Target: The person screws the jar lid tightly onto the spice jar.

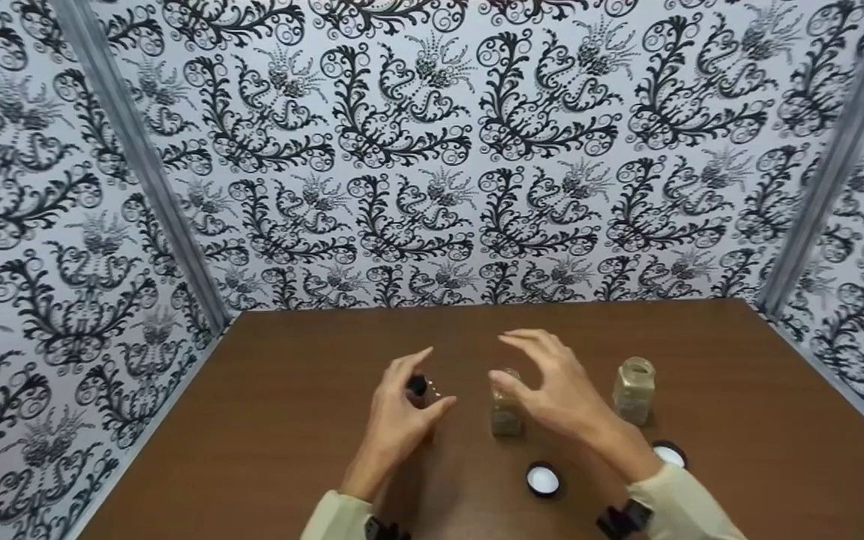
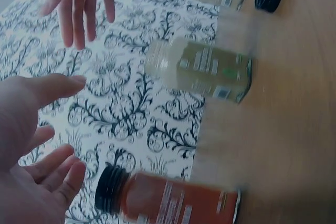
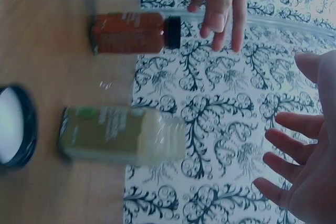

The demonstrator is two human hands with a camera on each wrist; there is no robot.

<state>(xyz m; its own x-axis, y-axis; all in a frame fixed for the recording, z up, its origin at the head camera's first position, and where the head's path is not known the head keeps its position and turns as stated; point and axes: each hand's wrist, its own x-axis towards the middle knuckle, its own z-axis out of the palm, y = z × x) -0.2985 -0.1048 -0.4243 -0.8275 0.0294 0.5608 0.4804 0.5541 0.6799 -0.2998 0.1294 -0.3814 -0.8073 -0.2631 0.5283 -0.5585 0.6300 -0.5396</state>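
Note:
My left hand (image 1: 396,416) hovers with fingers and thumb spread, holding nothing. Close by it is a jar of reddish-orange spice (image 3: 131,34) with its black cap on, mostly hidden behind that hand in the head view. To the right, a jar of greenish powder (image 3: 105,135) stands upright without a lid. Above and beside this jar is my right hand (image 1: 563,386), likewise empty, its fingers apart and gently bent. The right thumb overlaps the jar's neck in the head view. The two palms roughly face each other.
Another uncapped jar of pale powder (image 1: 634,394) stands right of my right hand. One black lid (image 1: 543,479) lies on the brown table (image 1: 289,420) with its white inside up; a second lid (image 1: 670,454) is beside my right forearm. Patterned walls (image 1: 417,165) enclose the table.

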